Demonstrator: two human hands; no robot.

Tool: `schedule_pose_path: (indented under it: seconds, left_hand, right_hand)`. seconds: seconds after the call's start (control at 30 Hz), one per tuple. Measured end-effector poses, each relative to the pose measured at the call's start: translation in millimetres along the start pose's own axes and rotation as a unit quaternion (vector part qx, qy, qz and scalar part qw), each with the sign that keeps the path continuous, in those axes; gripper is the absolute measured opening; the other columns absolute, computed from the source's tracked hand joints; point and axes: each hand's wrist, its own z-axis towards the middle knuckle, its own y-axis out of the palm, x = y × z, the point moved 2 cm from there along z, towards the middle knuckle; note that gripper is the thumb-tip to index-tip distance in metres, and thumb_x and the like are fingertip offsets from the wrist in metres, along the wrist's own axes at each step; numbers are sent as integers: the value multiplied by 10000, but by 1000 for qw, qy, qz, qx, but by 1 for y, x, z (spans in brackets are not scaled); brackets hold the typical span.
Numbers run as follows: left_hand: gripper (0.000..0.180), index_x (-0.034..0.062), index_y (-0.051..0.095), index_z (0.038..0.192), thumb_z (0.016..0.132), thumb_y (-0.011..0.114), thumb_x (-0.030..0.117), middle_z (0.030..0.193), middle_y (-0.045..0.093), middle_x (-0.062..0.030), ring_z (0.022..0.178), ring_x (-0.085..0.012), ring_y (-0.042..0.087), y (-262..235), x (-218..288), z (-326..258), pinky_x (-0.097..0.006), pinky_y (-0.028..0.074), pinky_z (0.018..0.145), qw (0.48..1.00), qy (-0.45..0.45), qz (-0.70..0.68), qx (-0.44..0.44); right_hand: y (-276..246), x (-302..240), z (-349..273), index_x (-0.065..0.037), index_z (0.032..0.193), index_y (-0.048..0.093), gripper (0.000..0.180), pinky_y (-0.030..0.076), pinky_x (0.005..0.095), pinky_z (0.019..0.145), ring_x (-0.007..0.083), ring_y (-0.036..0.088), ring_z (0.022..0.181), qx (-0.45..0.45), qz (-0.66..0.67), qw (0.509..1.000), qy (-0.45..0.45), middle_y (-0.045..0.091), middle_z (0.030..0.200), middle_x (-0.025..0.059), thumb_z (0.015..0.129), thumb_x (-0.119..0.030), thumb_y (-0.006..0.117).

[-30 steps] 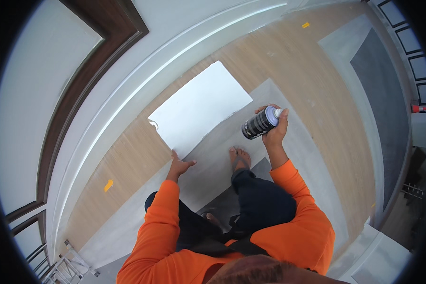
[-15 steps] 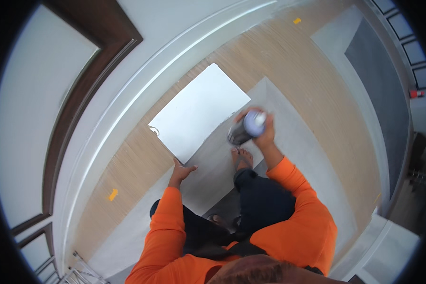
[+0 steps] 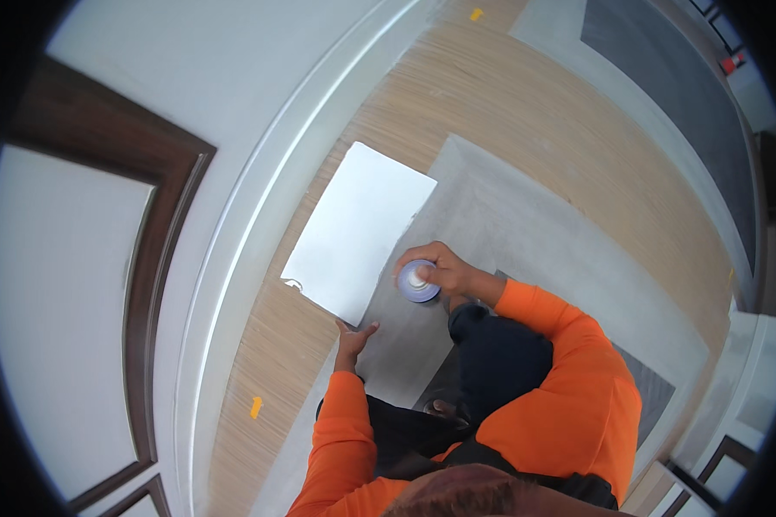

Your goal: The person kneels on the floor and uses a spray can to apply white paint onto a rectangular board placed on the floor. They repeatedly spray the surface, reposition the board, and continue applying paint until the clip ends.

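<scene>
Fingers of my right hand (image 3: 447,267) curl around the spray can (image 3: 417,293), closed near its lavender top, with one digit lying over the white nozzle area. It is above the grey patch of floor (image 3: 535,211), just right of the white sheet (image 3: 358,228); I cannot tell whether its base touches down. My left hand (image 3: 351,346) is spread, fingertips at the sheet's near corner and thumb standing apart, so I see no pinch there. I judge the can stiff, smooth and perhaps slippery, its weight depending on the fill; the barrel below the top seems the surest hold. The sheet looks light and easily marred, ragged at its left corner, so I favour a sound edge.
</scene>
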Motion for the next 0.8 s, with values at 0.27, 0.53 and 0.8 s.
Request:
schedule_pose_path:
  seconds: [0.27, 0.53, 0.8]
  left_hand:
    - [1416, -123, -38, 1580, 699, 919, 437, 1618, 243, -347, 1516, -402, 298, 0, -3, -2, -416, 284, 1220, 999, 41, 27, 24]
    - [1417, -102, -21, 1593, 699, 922, 465, 1634, 234, -327, 1533, -388, 263, -8, -9, 1, -423, 278, 1223, 1000, 30, -5, 4]
    - [1334, -19, -61, 1623, 829, 647, 785, 1698, 101, -255, 1560, -389, 174, 18, 41, -25, -481, 231, 1239, 979, -50, -163, 110]
  right_hand:
    - [-6, 0, 12, -11, 1100, 689, 436, 538, 292, 793, 133, 660, 852, 34, 28, 997, -61, 709, 959, 61, 1056, -427, 567]
    - [-9, -14, 28, -21, 1103, 669, 497, 543, 295, 805, 154, 674, 860, 52, 60, 996, -41, 725, 972, 90, 1072, -490, 505]
    - [-14, 24, 17, -39, 1102, 671, 462, 512, 295, 833, 116, 622, 937, 175, 30, 977, 115, 677, 1006, 46, 1030, -490, 607]
